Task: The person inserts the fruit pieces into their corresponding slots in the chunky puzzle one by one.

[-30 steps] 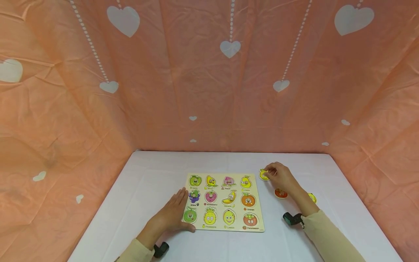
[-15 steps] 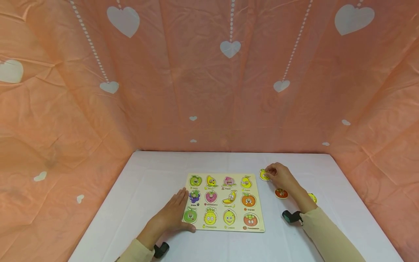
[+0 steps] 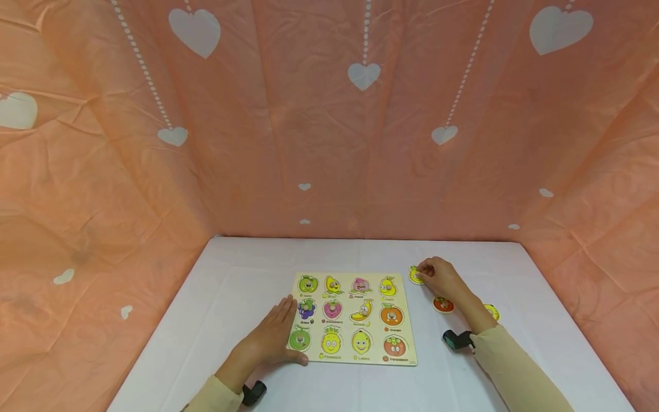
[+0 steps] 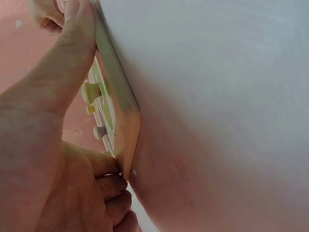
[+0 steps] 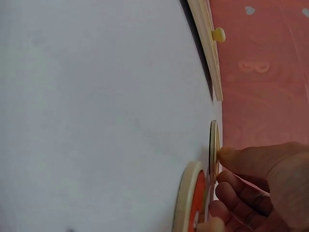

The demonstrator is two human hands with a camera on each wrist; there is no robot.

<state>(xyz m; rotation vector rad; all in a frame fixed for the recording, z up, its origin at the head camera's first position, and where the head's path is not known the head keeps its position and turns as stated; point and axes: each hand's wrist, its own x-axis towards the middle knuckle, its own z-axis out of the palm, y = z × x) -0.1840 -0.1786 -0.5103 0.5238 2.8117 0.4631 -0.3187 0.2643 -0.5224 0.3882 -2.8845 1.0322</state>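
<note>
A wooden fruit puzzle board [image 3: 377, 320] lies on the white table. My left hand [image 3: 270, 337] rests at its near left corner, fingers straight along the left side and thumb at the front edge [image 4: 118, 92]. Beyond the board's far right corner, my right hand [image 3: 444, 278] pinches the pineapple puzzle piece [image 3: 414, 276] between thumb and fingers. In the right wrist view that piece [image 5: 214, 150] appears edge-on, low over the cloth, its knob hidden by the fingertips. Knobbed fruit pieces fill the upper two rows; the bottom-row pineapple, lemon and persimmon pictures show no knobs.
A red-orange persimmon piece [image 3: 443, 305] lies below the right hand, its thick rim [image 5: 183, 203] close in the right wrist view. A yellow piece [image 3: 492, 312] is partly covered by the right forearm. Peach-coloured cloth with hearts [image 3: 329, 171] walls the table's back and sides.
My right wrist and sleeve have shifted very slightly left, while the fingers stay at the pineapple piece. The left hand and the board keep their places.
</note>
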